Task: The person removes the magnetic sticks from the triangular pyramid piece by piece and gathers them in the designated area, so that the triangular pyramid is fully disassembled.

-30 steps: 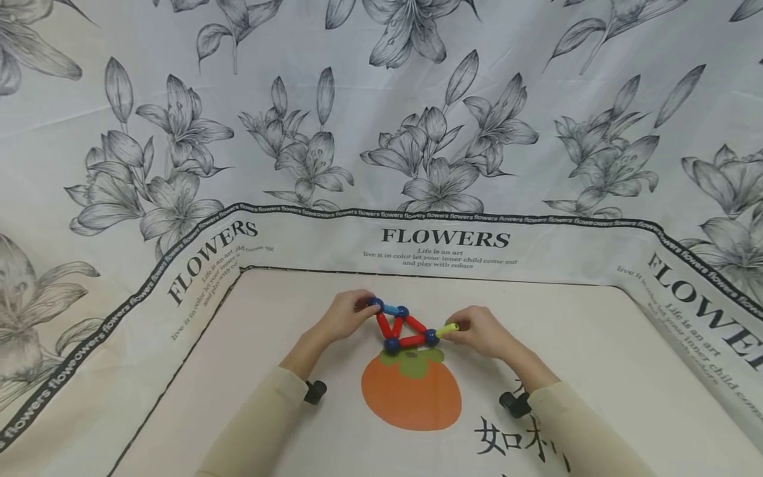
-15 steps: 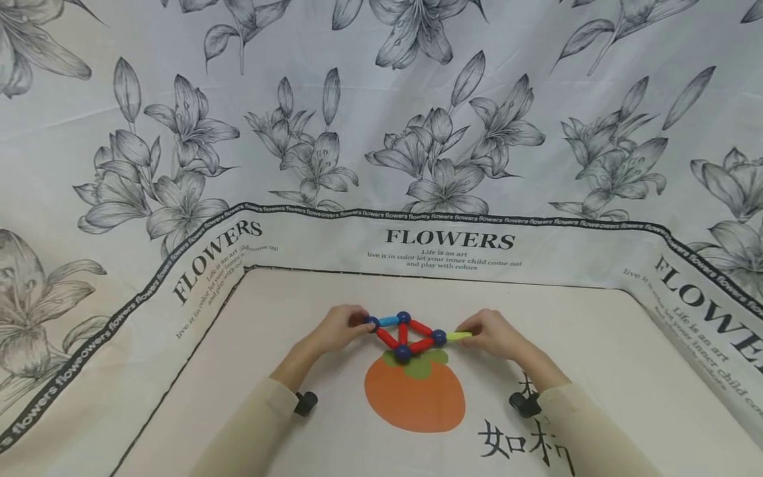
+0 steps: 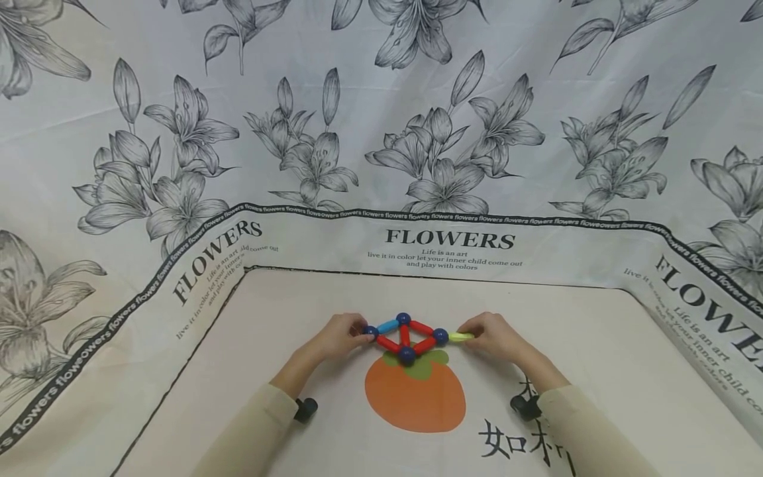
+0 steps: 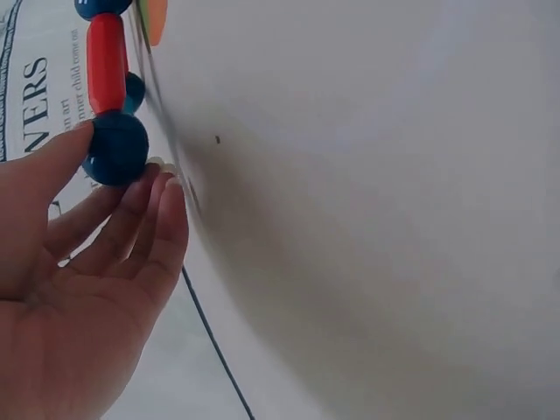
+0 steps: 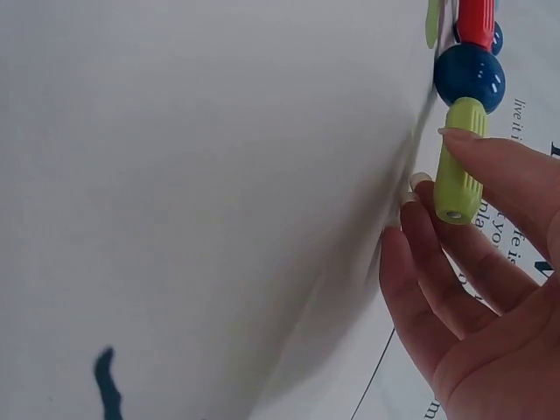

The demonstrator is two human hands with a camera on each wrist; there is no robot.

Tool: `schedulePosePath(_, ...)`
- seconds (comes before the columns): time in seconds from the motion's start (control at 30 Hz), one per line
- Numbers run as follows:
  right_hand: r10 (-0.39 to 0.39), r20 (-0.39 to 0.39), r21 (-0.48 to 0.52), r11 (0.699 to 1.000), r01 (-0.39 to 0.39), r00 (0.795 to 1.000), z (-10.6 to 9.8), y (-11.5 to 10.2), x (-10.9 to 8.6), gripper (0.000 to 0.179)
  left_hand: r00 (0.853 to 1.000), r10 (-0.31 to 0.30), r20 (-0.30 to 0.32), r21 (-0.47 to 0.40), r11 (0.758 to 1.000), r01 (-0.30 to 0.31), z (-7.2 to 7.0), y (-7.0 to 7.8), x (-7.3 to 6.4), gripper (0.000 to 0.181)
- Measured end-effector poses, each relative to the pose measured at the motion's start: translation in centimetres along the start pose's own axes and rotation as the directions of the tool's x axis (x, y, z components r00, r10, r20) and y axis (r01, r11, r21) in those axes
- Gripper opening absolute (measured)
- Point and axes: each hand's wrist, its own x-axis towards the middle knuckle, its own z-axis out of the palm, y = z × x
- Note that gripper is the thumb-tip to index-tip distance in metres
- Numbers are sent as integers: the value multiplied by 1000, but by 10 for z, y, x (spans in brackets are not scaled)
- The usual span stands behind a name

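Observation:
A flat diamond of blue balls and rods lies between my hands, above the printed persimmon in the head view. Its sides are several red rods (image 3: 424, 346) and one light blue rod (image 3: 388, 326), with a red rod across the middle. My left hand (image 3: 341, 336) pinches the blue ball (image 4: 117, 149) at the left corner between thumb and fingers. On the right, my right hand (image 3: 493, 336) pinches a yellow-green rod (image 5: 459, 162) between thumb and fingers. That rod's inner end meets the right corner ball (image 5: 470, 78); its free end shows a small metal tip.
The white cloth carries a printed orange persimmon (image 3: 414, 396) and black characters (image 3: 502, 438) near the right forearm. Behind stands a flower-print curtain (image 3: 310, 132). Each wrist wears a black camera (image 3: 306, 410).
The ball-and-rod frame has turned and flattened out from a tilted triangle shape into a diamond. My left hand has lowered slightly; the right hand, still on the yellow-green rod, has shifted slightly right.

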Motion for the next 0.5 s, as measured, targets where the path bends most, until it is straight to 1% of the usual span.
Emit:
schedulePosePath(0.2, 25, -8, -27, 999, -25, 1000, 3, 1, 3, 21, 1000, -12, 12, 55, 998, 11, 2, -2, 1, 25)
schedulePosePath(0.3, 42, -15, -35, 998, -43, 999, 3, 1, 3, 21, 1000, -18, 16, 61, 998, 17, 2, -1, 1, 26)
schedulePosePath(0.4, 36, -15, -43, 998, -36, 999, 3, 2, 3, 22, 999, -31, 20, 58, 998, 30, 1, -1, 2, 26)
schedulePosePath(0.5, 53, -15, -38, 998, -54, 998, 4, 1, 3, 22, 999, -46, 25, 56, 997, 45, 2, -2, 3, 26)
